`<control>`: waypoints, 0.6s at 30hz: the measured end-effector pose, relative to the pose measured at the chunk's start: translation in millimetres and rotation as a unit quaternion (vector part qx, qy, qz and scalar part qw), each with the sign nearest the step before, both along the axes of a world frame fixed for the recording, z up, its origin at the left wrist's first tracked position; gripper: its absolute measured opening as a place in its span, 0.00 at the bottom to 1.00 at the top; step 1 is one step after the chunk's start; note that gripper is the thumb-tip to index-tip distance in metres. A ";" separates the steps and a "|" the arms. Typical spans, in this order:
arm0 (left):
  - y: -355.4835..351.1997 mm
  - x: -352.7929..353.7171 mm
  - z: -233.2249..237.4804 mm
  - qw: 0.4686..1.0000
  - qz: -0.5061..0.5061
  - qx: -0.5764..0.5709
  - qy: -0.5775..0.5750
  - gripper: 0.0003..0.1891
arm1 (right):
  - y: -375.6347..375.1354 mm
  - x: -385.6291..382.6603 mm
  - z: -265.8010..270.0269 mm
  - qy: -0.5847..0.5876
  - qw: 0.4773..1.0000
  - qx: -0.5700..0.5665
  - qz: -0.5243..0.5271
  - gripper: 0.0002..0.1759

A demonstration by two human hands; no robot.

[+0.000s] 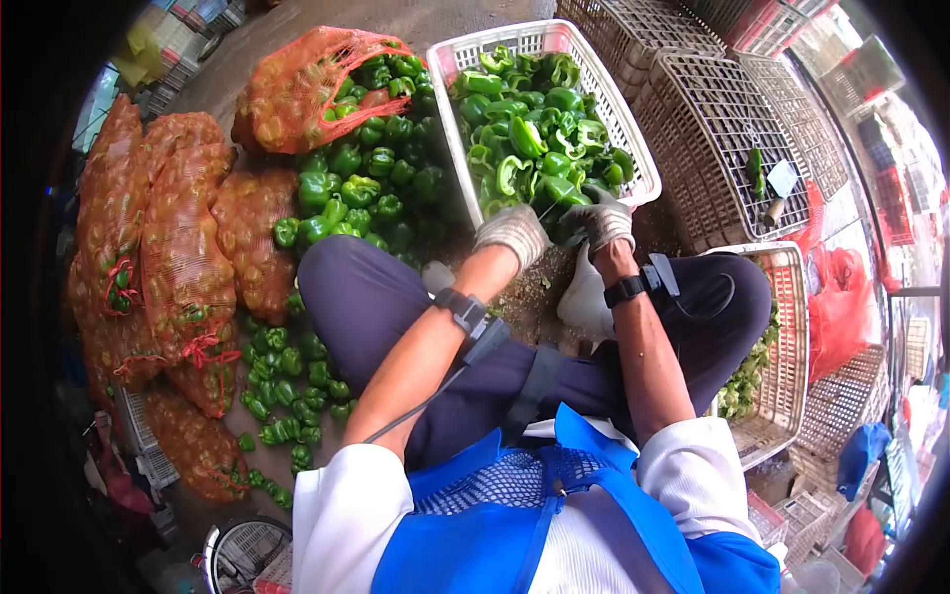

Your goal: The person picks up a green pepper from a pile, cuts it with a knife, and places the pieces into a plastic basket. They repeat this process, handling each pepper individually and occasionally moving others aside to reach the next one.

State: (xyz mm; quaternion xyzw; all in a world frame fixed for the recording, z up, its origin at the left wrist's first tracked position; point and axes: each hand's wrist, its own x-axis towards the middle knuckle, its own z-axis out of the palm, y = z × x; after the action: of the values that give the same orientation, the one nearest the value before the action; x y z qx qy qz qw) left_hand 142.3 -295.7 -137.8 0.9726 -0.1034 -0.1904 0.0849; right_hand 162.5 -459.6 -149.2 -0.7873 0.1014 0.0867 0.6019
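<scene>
Both my hands wear light work gloves and meet near the front edge of a white crate (450,129) full of cut green peppers (534,134). My left hand (513,236) has its fingers closed, with a thin blade or tool just visible beside them; what it grips is not clear. My right hand (601,220) is curled at the crate's near corner, next to a dark green pepper piece partly hidden between the hands. Whole green peppers (346,188) lie heaped on the floor left of the crate.
Red mesh sacks of peppers (183,228) stand at the left, and an open one (297,89) spills at the top. Stacked crates (712,139) rise at the right. A crate of green scraps (782,346) sits by my right knee, near a red plastic bag (839,312).
</scene>
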 end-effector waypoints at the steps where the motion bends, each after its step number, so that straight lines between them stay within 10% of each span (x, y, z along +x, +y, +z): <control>1: -1.5 -5.2 2.2 1.000 0.017 -0.013 0.015 0.12 | -2.1 -1.4 -2.5 -0.001 1.000 0.017 -0.008 0.35; 6: -9.1 -27.1 54.8 0.987 0.141 -0.040 0.068 0.13 | -1.6 -10.7 -3.8 -0.027 0.999 0.003 -0.022 0.33; 18: -16.8 -39.5 0.3 0.972 0.181 -0.151 -0.026 0.14 | -3.1 4.2 -36.2 0.001 0.993 0.104 -0.062 0.35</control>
State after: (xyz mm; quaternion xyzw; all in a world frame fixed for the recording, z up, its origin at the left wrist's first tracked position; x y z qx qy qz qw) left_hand 102.8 -312.5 -137.6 0.9557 0.0444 -0.1289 0.2607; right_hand 166.6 -462.7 -185.4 -0.7126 0.1412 0.0600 0.6846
